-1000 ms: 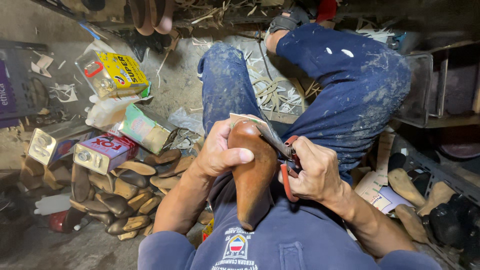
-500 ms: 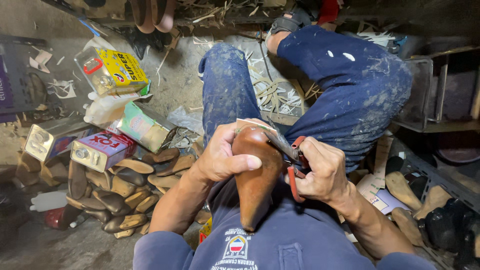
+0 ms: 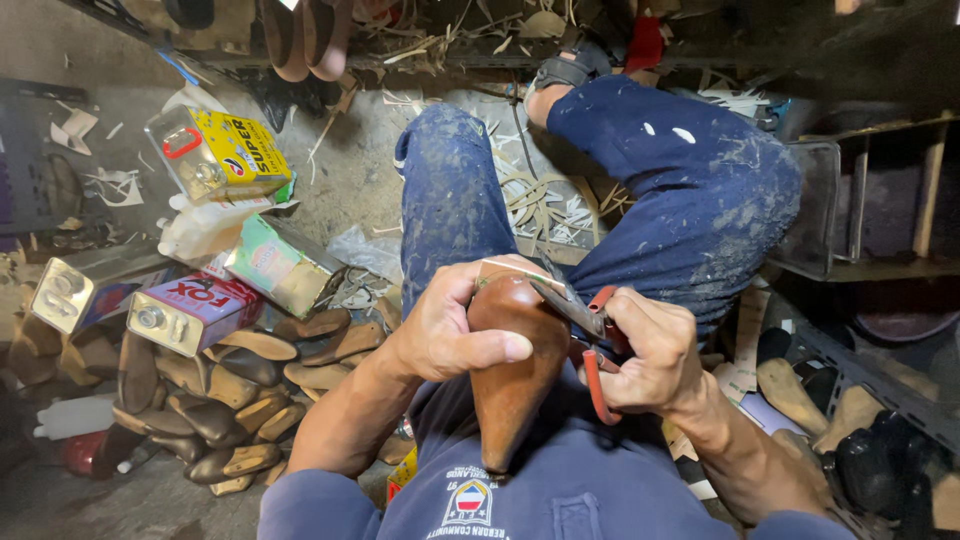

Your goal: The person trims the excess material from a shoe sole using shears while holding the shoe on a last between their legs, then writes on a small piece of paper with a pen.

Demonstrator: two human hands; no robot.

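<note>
Against the lap, between blue-jeaned knees: glossy brown leather shoe on its last, toe pointing up, wrapped firmly by the left hand; right hand closed around red-handled lasting pliers, jaws at the upper's edge; best pulled in short, even bites, thumb bracing; little elbow room rightward beside the metal shelf; heap of wooden soles crowding left.

Brown shoe last upright on lap; red-handled pliers against it.
</note>
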